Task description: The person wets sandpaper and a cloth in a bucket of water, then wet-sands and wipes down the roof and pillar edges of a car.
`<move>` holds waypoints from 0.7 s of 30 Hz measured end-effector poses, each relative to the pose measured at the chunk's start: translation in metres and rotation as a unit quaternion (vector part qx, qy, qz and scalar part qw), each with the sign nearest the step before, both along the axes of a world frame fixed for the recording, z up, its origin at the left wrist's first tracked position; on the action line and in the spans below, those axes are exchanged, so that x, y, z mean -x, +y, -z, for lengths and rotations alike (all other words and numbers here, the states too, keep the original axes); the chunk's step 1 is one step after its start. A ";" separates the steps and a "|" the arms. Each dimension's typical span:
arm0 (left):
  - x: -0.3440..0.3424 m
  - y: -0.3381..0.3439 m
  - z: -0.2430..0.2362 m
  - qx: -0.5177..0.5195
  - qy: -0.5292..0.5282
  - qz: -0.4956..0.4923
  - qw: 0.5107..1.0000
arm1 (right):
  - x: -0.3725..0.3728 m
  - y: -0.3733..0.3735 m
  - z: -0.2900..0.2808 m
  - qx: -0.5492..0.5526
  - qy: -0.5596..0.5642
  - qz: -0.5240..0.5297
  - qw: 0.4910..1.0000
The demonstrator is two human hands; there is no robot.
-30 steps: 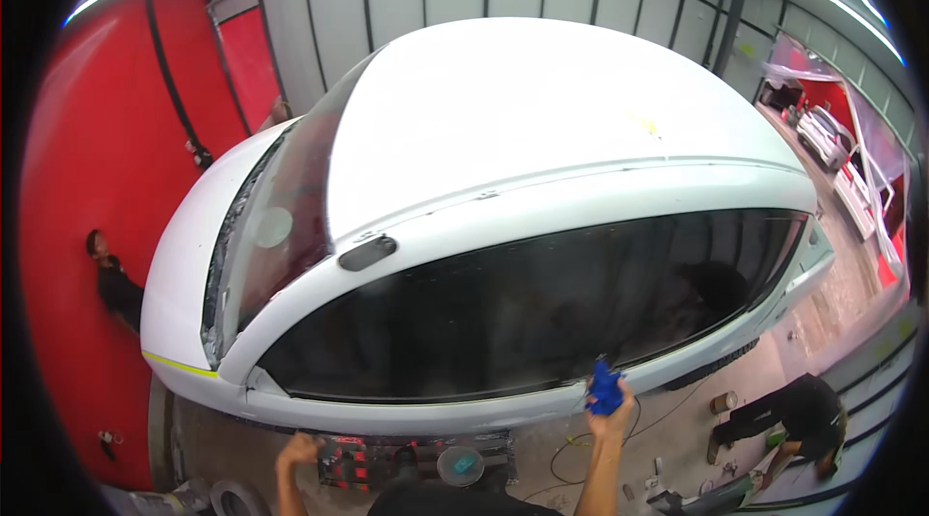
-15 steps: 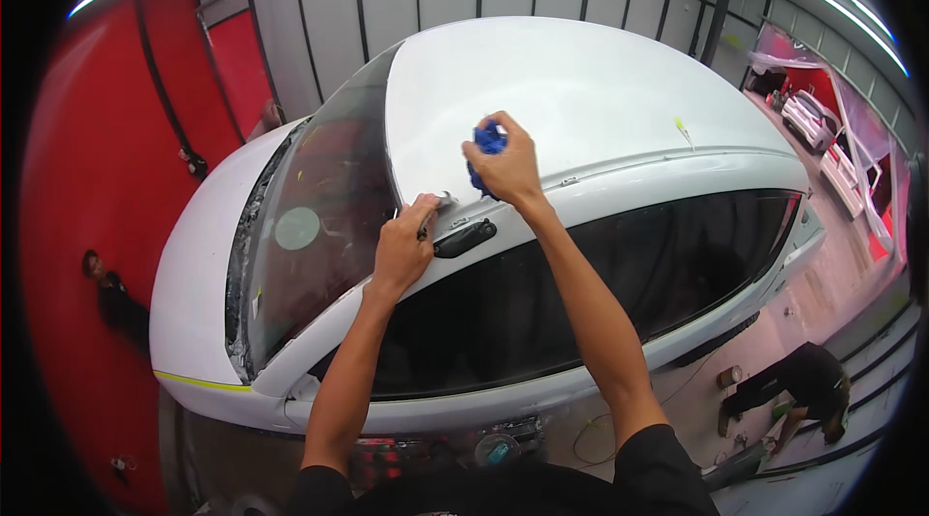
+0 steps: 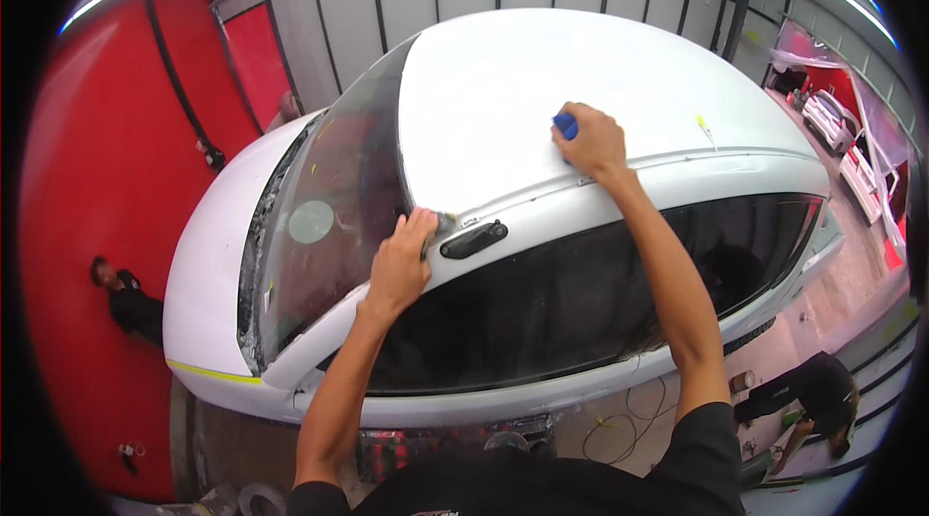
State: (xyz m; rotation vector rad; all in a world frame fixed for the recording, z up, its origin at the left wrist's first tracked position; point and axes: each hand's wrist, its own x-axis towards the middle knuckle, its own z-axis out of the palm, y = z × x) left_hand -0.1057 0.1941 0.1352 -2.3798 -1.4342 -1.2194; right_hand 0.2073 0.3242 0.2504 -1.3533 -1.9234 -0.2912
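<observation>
Blue cloth (image 3: 565, 126), smooth domed roof (image 3: 513, 81)

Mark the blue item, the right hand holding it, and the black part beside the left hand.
Blue item (image 3: 564, 125): head view, on the portion showing past the fingers.
Right hand (image 3: 594, 142): head view, on its back.
Black part (image 3: 472, 240): head view, mid-length.

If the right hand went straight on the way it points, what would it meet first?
Likely the white car roof ahead of the right hand; whether they already touch is unclear.
</observation>
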 end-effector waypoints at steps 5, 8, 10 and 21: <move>0.018 0.018 -0.016 0.070 0.018 -0.054 0.996 | -0.008 0.005 -0.020 0.010 -0.064 -0.041 0.997; 0.004 0.000 0.015 0.016 -0.012 -0.016 1.000 | -0.059 0.007 -0.007 0.028 -0.068 0.017 0.997; 0.004 0.014 -0.010 0.049 0.020 -0.053 0.997 | -0.064 0.011 -0.003 -0.045 -0.030 -0.011 0.998; 0.000 -0.017 -0.016 0.021 -0.006 -0.005 1.000 | -0.182 0.001 -0.016 -0.043 -0.010 0.055 0.998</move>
